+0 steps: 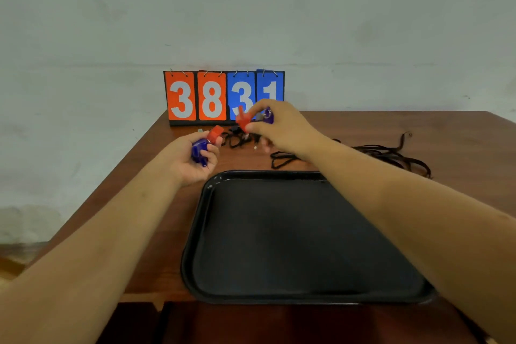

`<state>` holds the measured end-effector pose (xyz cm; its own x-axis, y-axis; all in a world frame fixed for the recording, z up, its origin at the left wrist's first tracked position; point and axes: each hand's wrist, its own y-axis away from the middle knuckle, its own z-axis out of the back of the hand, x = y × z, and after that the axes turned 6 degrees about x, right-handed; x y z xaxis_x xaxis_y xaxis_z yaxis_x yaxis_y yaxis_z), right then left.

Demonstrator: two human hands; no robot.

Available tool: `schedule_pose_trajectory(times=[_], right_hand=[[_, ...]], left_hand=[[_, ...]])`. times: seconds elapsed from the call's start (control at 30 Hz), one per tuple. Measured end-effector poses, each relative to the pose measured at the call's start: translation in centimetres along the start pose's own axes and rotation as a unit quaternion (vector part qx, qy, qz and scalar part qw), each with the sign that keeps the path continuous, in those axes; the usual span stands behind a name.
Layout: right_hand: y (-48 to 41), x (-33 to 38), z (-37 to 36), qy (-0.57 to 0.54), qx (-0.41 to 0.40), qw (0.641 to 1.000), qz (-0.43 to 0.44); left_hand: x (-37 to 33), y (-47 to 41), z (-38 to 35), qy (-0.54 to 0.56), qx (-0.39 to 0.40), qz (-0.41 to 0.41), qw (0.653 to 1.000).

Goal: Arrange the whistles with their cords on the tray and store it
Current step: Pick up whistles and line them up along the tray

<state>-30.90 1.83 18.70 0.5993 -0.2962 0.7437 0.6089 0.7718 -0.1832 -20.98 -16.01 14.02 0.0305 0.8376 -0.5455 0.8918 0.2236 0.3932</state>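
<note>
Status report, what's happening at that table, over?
Left grip holds blue and red plastic whistles. Right grip pinches another pair. Dark cords lie behind black plastic tray.

Tray (195, 274) glossy black plastic; table (460, 142) smooth wood.

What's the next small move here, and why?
Probably bring the right hand back and set its red plastic whistle and blue plastic whistle on the black plastic tray: the left hand grips another pair of whistles, so both are full, and no whistle shows on the tray yet.
</note>
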Motion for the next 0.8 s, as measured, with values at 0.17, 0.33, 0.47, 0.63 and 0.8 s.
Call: schedule_pose_trajectory(times=[0.17, 0.33, 0.47, 0.63, 0.8], right_hand=[[0.5, 4.2, -6.2, -0.035, 0.084, 0.996, -0.004], [-0.4, 5.6, -10.8, -0.044, 0.086, 0.995, -0.021], [-0.7, 5.9, -13.4, 0.023, 0.08, 0.996, -0.006], [-0.7, 5.5, -15.8, 0.085, 0.075, 0.993, 0.011], [-1.1, 5.2, -16.1, 0.12, 0.081, 0.989, 0.013]], left_hand=[[-0.4, 1.9, 2.1, 0.056, -0.029, -0.06, 0.996], [-0.4, 3.8, 4.9, 0.043, -0.013, -0.079, 0.996], [0.2, 4.4, 6.5, 0.043, -0.023, -0.09, 0.995], [0.0, 4.7, 7.7, 0.034, -0.009, -0.094, 0.995], [-0.5, 4.2, 8.3, -0.038, -0.032, -0.126, 0.991]])
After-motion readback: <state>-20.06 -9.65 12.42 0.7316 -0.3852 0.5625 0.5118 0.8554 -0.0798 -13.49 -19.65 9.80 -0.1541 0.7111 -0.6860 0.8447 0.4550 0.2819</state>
